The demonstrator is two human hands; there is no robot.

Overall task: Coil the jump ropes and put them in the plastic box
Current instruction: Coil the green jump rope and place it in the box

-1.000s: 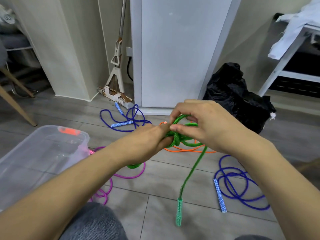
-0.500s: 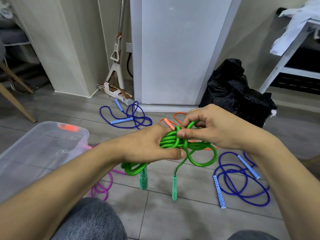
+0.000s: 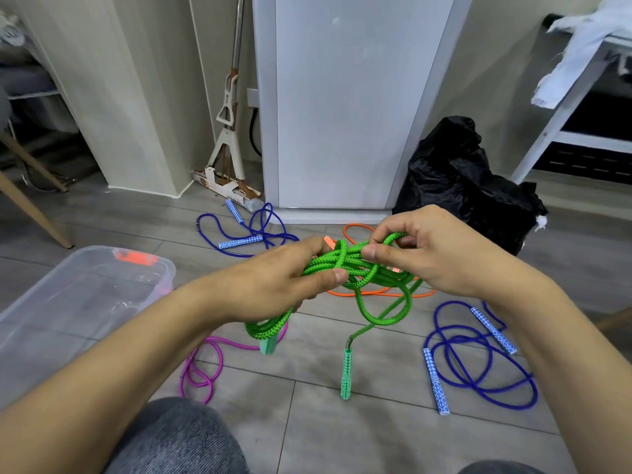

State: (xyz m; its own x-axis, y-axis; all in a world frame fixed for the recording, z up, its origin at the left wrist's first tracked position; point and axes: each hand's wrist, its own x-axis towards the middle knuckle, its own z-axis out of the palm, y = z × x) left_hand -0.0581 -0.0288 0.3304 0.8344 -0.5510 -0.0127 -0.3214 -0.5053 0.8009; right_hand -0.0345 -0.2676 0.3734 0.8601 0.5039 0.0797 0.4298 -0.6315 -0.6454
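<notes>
I hold a green jump rope (image 3: 345, 266) above the floor, bundled in several loops. My left hand (image 3: 273, 285) grips the bundle from the left, thumb over the strands. My right hand (image 3: 427, 249) pinches a loop at the bundle's right end. One green handle (image 3: 346, 374) dangles below, and the other handle (image 3: 268, 345) hangs under my left hand. The clear plastic box (image 3: 41, 302) stands on the floor at left. Loose on the floor lie a blue rope (image 3: 478, 357) at right, another blue rope (image 3: 249, 230) farther back, an orange rope (image 3: 376, 292) and a pink rope (image 3: 205, 367).
A black bag (image 3: 472, 186) sits behind my right hand beside a white cabinet (image 3: 342, 97). A mop (image 3: 227, 145) leans in the corner. A wooden chair leg (image 3: 30, 206) is at far left and a white shelf frame (image 3: 561, 114) at far right. My knee (image 3: 178, 439) shows below.
The long hanging green strand has been gathered into the bundle; both handles now dangle close below my hands. My right hand shifted a little right with a fresh loop.
</notes>
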